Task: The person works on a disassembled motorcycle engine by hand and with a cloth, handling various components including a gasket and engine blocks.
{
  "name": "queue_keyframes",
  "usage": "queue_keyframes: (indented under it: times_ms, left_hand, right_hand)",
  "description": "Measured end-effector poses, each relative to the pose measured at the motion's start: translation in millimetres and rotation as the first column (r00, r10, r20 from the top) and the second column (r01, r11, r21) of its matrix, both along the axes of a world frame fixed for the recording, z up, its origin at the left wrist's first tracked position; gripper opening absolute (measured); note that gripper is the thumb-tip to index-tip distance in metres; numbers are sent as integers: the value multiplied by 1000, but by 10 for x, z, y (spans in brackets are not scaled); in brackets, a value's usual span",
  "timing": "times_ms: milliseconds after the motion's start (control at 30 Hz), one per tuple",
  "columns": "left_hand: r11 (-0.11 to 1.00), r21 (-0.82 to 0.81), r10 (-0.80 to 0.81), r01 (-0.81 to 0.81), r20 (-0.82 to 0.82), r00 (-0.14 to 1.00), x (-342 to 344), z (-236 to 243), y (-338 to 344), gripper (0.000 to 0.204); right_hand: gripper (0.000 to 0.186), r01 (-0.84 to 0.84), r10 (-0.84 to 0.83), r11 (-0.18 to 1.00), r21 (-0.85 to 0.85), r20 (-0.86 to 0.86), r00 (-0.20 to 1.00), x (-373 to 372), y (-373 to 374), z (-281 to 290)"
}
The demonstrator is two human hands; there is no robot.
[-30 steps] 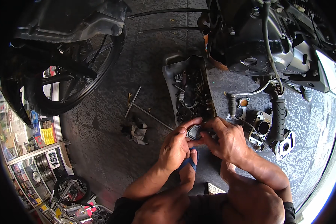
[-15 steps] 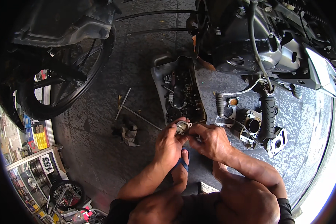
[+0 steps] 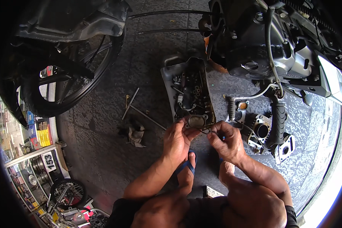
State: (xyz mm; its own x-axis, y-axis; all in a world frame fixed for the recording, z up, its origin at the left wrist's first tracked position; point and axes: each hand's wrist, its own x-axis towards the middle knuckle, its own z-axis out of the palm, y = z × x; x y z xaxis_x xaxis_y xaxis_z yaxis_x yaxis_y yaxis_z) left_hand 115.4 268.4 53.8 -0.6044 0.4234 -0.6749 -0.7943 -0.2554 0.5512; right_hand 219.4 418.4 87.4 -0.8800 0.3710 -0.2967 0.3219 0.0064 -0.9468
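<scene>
In my left hand (image 3: pixel 174 141) is an oval metal cover (image 3: pixel 196 121) with bolt ears, held between thumb and fingers with its hollow side up. My right hand (image 3: pixel 228 143) is just right of it, thumb and fingertips pinched together. A thin dark strip (image 3: pixel 205 132) runs from those fingertips toward the cover; whether it is a rubber ring I cannot tell. Beyond the hands lies a dark tray (image 3: pixel 167 85) of small metal engine parts. The cover overlaps its near edge in the picture.
A T-handle wrench (image 3: pixel 146 117) and a crumpled rag (image 3: pixel 136 136) lie on the floor at left. On the right are an engine cylinder (image 3: pixel 261 129), a flat metal part (image 3: pixel 285 149) and a kick lever (image 3: pixel 232 109). Motorcycle engine (image 3: pixel 254 57) and wheel (image 3: pixel 102 66) stand ahead.
My right hand has moved right, away from the cover, with the thin dark strip showing between. The cover is turned more openly to view. The whole scene has shifted slightly rightward.
</scene>
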Motion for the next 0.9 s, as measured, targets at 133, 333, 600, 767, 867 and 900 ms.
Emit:
queue_keyframes:
  times_ms: [133, 333, 600, 767, 867, 900]
  left_hand:
    - [997, 49, -60, 57, 47, 997, -32, 74, 2, 29]
    - [928, -133, -349, 349, 20, 937, -6, 100, 104, 33]
    - [920, 118, -392, 374, 247, 886, 45, -269, -33, 26]
    - [943, 134, -331, 304, 338, 881, -39, -194, 55, 29]
    - [939, 108, -345, 328, 289, 893, -4, -407, 31, 29]
    - [954, 53, -299, 295, 229, 927, -26, -402, 29, 29]
  right_hand:
    - [16, 15, -7, 988, -151, 54, 998, -2, 27, -33]
    - [17, -59, 68, 979, -194, 40, 997, 55, 25, -152]
    - [22, -195, 201, 976, -96, 51, 978, -23, 19, -76]
    - [22, -279, 279, 959, 44, -12, 960, 20, -51, -246]
    - [21, -271, 282, 953, 139, -65, 957, 48, -33, -238]
    - [21, -250, 266, 958, 138, -114, 957, 40, -47, -287]
